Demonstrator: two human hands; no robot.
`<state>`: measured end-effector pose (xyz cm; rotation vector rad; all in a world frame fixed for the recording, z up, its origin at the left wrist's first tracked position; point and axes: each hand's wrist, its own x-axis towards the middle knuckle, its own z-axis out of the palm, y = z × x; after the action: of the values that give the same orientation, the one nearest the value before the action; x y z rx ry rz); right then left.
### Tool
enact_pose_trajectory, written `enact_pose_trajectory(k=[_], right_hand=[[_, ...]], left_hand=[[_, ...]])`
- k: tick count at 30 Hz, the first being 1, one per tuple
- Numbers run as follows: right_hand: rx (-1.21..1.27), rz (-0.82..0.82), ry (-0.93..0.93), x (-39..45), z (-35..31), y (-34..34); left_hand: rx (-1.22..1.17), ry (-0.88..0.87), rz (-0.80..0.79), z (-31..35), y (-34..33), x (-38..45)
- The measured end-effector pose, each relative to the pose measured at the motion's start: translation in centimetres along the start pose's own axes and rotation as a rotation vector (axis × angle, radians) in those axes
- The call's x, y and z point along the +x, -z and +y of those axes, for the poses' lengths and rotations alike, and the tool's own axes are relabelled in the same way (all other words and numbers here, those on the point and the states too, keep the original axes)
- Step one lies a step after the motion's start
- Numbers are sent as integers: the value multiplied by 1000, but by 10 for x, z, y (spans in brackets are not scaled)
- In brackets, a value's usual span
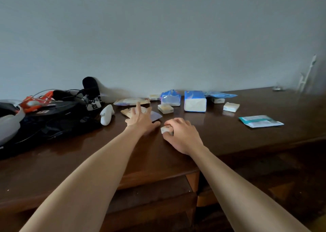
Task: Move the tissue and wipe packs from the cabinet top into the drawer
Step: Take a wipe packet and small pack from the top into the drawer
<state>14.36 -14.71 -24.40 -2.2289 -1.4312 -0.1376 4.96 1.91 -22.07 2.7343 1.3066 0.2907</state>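
Observation:
My right hand (183, 134) is closed around a small white tissue pack (165, 130) on the dark wooden cabinet top (229, 134). My left hand (141, 119) lies spread over a flat beige wipe pack (127, 112), fingers apart. Behind it sits another flat wipe pack (131, 101). Further back stand a tall blue-and-white tissue pack (195, 101), a crumpled blue pack (170, 98) and a small square pack (165, 108). To the right lie small white packs (231, 107) (218, 100) and a teal-and-white wipe pack (261, 121). Below the cabinet edge the drawer (158, 193) looks partly pulled out.
A black bag (49, 124) with cables, orange straps and a dark microphone-like object (90, 87) fills the left end of the cabinet. A white oblong item (106, 114) lies beside it. The wall runs close behind. A small glass object (277, 87) sits far right.

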Motion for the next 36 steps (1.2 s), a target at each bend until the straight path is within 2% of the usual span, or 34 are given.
enact_pose_trajectory(k=[3, 6, 10, 13, 19, 21, 23, 25, 27, 29, 31, 33, 36], right_hand=[[-27, 14, -14, 5, 1, -2], [-36, 17, -9, 7, 2, -3], [-43, 37, -15, 7, 3, -4], [-14, 68, -8, 7, 1, -1], [83, 209, 90, -22, -20, 11], [198, 328, 97, -45, -34, 10], [349, 468, 54, -74, -53, 2], [383, 548, 80, -110, -69, -14], [367, 568, 146, -147, -78, -31], [372, 523, 203, -181, -80, -51], [362, 388, 215, -213, -75, -77], [318, 179, 149, -239, -61, -106], [273, -183, -5, -265, -32, -142]], left_hand=[[4, 48, -1, -5, -7, 17], [192, -29, 93, -8, -7, 28], [334, -100, 120, -19, -6, 16], [308, -159, 139, -28, 1, -16], [-46, -195, 224, -47, 24, -126], [-319, -157, 316, -58, 25, -169], [-729, -106, 367, -69, 24, -212], [-1094, -118, 352, -81, 16, -252], [-1279, -145, 337, -95, 1, -289], [-1326, -106, 309, -111, -26, -323], [-1352, 7, 280, -132, -61, -351], [-1340, 171, 219, -154, -100, -372], [-1291, 416, 9, -179, -163, -393]])
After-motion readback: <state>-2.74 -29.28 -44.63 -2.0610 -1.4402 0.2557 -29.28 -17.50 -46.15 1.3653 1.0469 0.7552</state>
